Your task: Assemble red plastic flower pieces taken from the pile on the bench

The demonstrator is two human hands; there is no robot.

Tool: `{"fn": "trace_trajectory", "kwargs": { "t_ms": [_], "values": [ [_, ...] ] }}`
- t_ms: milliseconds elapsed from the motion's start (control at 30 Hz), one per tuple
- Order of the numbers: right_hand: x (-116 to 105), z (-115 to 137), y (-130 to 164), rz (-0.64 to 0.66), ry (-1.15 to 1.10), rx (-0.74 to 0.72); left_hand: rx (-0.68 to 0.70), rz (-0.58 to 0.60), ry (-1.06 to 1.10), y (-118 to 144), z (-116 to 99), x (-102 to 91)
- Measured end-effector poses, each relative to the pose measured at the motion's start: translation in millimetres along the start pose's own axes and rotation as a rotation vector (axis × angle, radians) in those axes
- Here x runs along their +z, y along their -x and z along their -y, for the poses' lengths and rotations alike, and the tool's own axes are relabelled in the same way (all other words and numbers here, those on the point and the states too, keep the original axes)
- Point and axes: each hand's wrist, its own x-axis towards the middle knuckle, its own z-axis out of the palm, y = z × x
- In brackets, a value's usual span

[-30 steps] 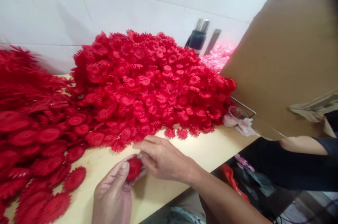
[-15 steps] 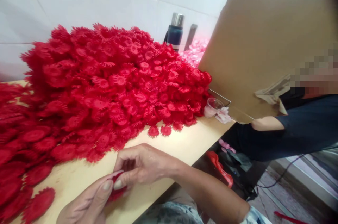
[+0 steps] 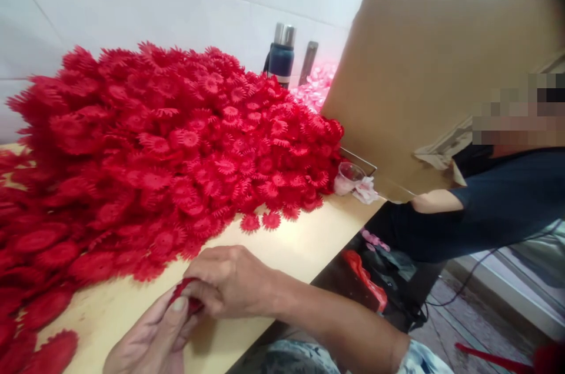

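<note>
Both hands meet at the near edge of the table (image 3: 304, 244), low in view. The left hand (image 3: 150, 341) cups a small red flower piece (image 3: 185, 297) from below with its thumb pressed on top, and the right hand (image 3: 229, 283) is curled over it, fingertips pinching the same piece, so both hands are grasping it (most of it is hidden under the fingers, and I cannot tell its exact shape).

To work the piece well, I would judge it best to keep the left hand steady as a rest and let the right fingertips do the fine pressing, with the piece held over the wood so anything dropped lands on the table.

Open wood is scarce: a bare strip runs from the hands toward the right corner. The big heap of red flowers (image 3: 176, 139) crowds it from the far left, with loose ones just beside the strip. A clear cup (image 3: 348, 177) sits near the right corner, a flask (image 3: 280, 56) at the far wall, and a cardboard sheet (image 3: 436, 68), with a person in a dark sleeve (image 3: 494, 209) below it, closes the right side.
</note>
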Motion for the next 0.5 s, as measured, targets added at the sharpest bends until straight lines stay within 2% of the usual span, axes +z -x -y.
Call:
{"fn": "trace_trajectory", "kwargs": {
  "t_ms": [100, 267, 400, 500],
  "values": [
    [0, 1, 2, -0.031, -0.088, 0.031, -0.011, -0.022, 0.023, 3, 2, 1.3],
    [6, 6, 8, -0.085, -0.202, 0.075, 0.020, 0.024, 0.076, 4, 7, -0.6],
    [-1, 9, 9, 0.006, -0.354, 0.041, 0.066, 0.058, 0.089, 3, 8, -5.4],
    [-7, 8, 8, 0.062, -0.436, 0.106, 0.069, 0.085, 0.075, 4, 10, -8.3]
  ]
}}
